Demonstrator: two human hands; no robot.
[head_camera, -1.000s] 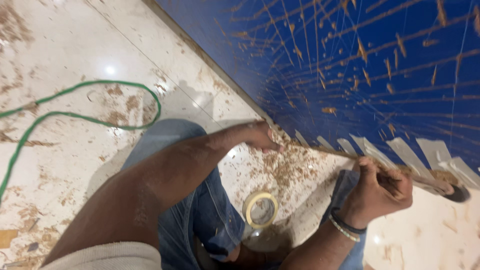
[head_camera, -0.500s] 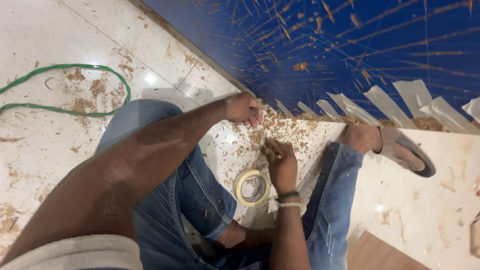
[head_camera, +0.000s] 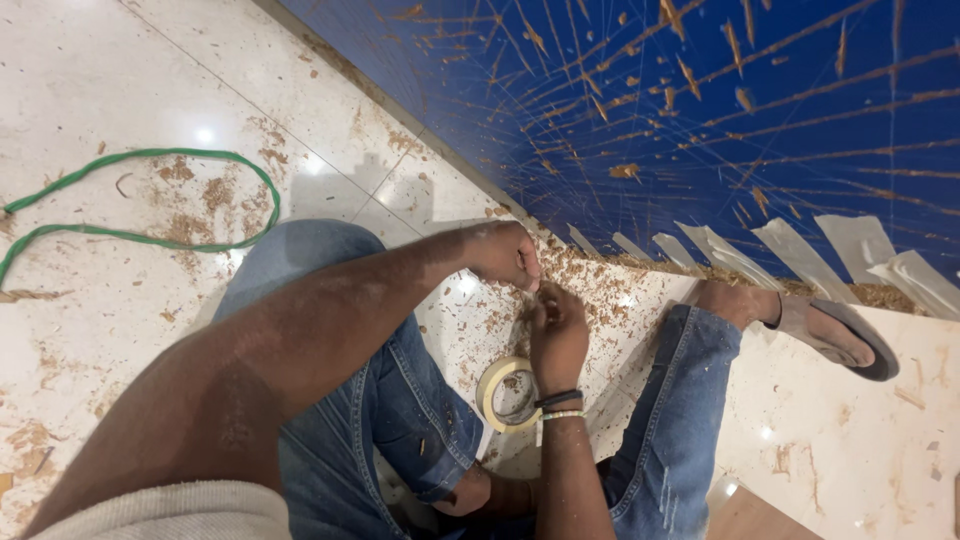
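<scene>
I sit on a pale tiled floor (head_camera: 120, 80) with my legs in blue jeans spread apart. My left hand (head_camera: 505, 252) is curled into a fist at the foot of a blue panel (head_camera: 700, 120). My right hand (head_camera: 558, 335), with bands on its wrist, reaches up so that its pinched fingertips meet the left hand's fingers. Whatever lies between the fingers is too small to make out. A roll of pale masking tape (head_camera: 487, 385) lies flat on the floor just below my right hand, between my legs.
Several strips of pale tape (head_camera: 790, 245) run along the bottom edge of the blue panel, which is scored with thin lines. Wood shavings (head_camera: 600, 275) litter the floor there. A green cable (head_camera: 140, 154) loops at left. My sandalled foot (head_camera: 840, 335) rests at right. A wooden board corner (head_camera: 750, 515) shows at bottom right.
My right hand has left the tape strips at the right and come in to meet my left hand above the tape roll. The view has shifted right and down.
</scene>
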